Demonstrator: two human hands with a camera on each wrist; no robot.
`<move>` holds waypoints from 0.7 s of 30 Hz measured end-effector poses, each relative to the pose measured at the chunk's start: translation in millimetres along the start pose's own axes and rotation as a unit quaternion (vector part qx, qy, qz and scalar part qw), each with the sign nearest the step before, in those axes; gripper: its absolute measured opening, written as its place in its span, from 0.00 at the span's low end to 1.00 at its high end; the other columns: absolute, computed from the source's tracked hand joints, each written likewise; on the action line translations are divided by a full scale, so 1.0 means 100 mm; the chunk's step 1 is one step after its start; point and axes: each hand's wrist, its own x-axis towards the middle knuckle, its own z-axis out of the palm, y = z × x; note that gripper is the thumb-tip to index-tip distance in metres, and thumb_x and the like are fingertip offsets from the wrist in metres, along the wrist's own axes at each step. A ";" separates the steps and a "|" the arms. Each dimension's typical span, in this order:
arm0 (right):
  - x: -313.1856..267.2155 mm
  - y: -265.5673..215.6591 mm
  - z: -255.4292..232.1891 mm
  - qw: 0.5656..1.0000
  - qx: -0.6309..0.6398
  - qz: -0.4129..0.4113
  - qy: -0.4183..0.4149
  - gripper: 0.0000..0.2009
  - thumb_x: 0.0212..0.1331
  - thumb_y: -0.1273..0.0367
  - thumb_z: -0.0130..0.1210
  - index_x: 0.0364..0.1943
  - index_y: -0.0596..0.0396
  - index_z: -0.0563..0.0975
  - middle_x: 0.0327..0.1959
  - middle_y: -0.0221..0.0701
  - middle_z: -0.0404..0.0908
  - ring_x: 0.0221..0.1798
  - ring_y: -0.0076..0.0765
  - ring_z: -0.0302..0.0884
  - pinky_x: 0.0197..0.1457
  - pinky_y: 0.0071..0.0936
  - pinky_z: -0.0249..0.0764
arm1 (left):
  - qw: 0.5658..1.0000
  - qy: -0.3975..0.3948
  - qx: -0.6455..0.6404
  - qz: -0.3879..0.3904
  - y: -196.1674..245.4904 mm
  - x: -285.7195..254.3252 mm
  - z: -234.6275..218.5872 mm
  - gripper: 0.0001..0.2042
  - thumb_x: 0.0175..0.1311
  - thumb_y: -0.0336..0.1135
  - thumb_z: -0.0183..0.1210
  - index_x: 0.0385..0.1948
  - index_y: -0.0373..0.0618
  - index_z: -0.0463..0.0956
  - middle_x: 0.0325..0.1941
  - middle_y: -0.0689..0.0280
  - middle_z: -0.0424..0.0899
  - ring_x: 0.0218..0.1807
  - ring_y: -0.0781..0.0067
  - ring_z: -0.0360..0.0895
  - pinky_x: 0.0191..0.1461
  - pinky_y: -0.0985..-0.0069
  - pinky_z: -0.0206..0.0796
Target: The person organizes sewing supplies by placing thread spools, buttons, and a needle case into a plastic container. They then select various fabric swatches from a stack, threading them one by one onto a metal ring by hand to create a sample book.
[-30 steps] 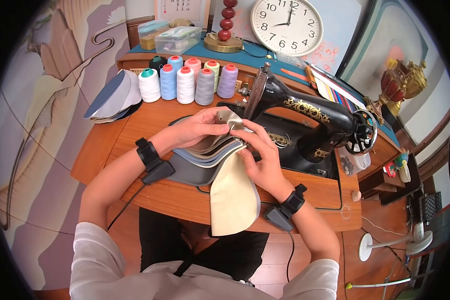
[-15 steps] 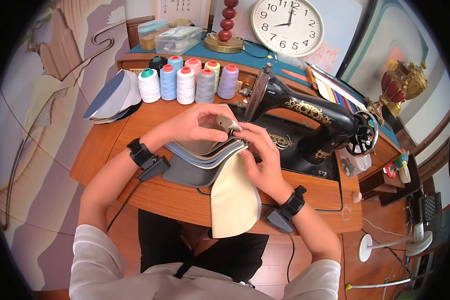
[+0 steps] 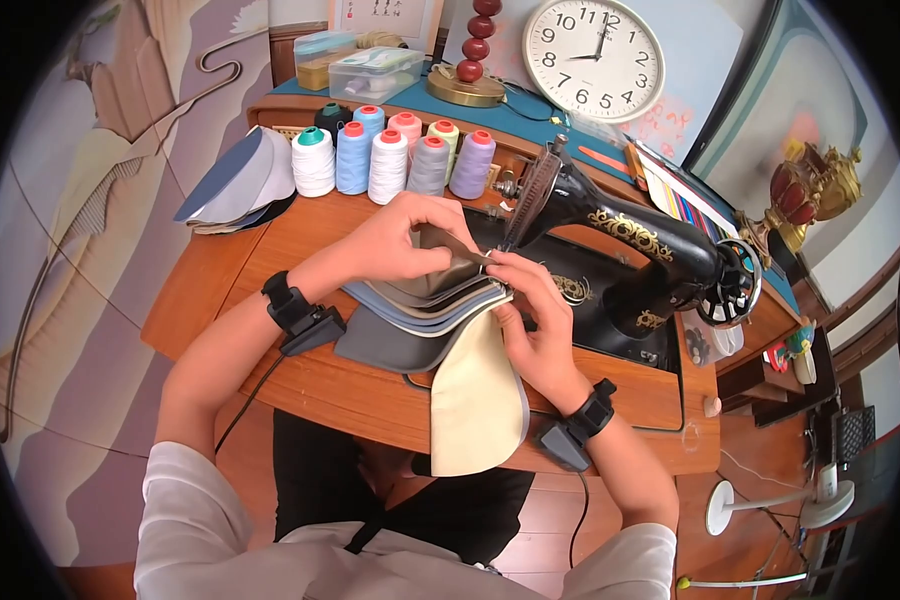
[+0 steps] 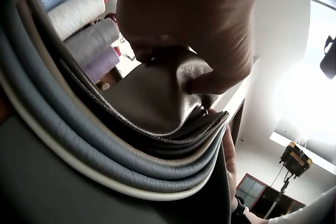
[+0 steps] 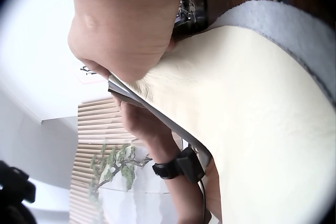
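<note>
A fan of leather-like sheets spreads over the table's front half, with grey, blue and cream layers [image 4: 173, 187]. My left hand [image 3: 400, 240] pinches the top brown sheet [image 4: 147, 95] between thumb and fingers and bends it up. My right hand [image 3: 540, 325] grips the gathered corner of the stack, thumb on the cream sheet [image 3: 478, 400] and fingers above. In the right wrist view that cream sheet [image 5: 252, 108] hangs below the right hand [image 5: 126, 29], its fuzzy grey backing showing at one edge. The right fingertips are partly hidden there.
A black sewing machine [image 3: 630, 225] stands just right of the hands. Several thread spools [image 3: 388, 170] stand behind them, and another stack of sheets [image 3: 238, 185] lies at the left. Farther back are clear plastic boxes [image 3: 375, 75], a lamp base [image 3: 467, 87] and a round clock [image 3: 594, 60].
The left hand has lifted slightly and folded the brown sheet up toward the right hand. The right hand keeps its grip on the corner. The head view has shifted a little.
</note>
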 end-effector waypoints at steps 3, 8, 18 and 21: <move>0.00 -0.02 -0.01 1.000 -0.004 -0.009 -0.011 0.22 0.55 0.85 0.57 0.56 0.56 0.79 0.58 0.38 0.79 0.45 0.32 0.81 0.42 0.24 0.79 | 0.991 -0.034 -0.122 -0.039 -0.12 -0.03 0.00 0.11 0.51 0.22 0.58 0.35 0.39 0.85 0.39 0.65 0.83 0.42 0.76 0.76 0.48 0.77 0.66; -0.05 0.05 0.03 0.998 0.047 0.034 0.012 0.24 0.55 0.85 0.57 0.59 0.56 0.77 0.56 0.37 0.79 0.40 0.30 0.77 0.41 0.23 0.77 | 0.935 -0.058 -0.328 -0.121 -0.20 -0.02 0.05 0.08 0.63 0.28 0.61 0.41 0.35 0.82 0.43 0.66 0.83 0.46 0.79 0.77 0.54 0.78 0.66; -0.05 0.06 0.01 0.996 0.062 0.061 -0.012 0.24 0.56 0.85 0.55 0.59 0.59 0.76 0.55 0.36 0.76 0.42 0.27 0.75 0.41 0.22 0.75 | 0.941 0.000 -0.301 -0.151 -0.15 -0.04 0.17 0.09 0.69 0.33 0.65 0.45 0.39 0.82 0.45 0.69 0.85 0.49 0.81 0.79 0.58 0.78 0.69; -0.01 0.00 -0.03 0.995 0.064 0.061 -0.044 0.23 0.55 0.86 0.53 0.58 0.59 0.77 0.55 0.35 0.75 0.43 0.28 0.75 0.41 0.21 0.75 | 0.926 0.000 -0.341 -0.160 -0.19 -0.07 0.20 0.08 0.68 0.32 0.66 0.44 0.41 0.82 0.45 0.69 0.85 0.49 0.81 0.79 0.59 0.78 0.69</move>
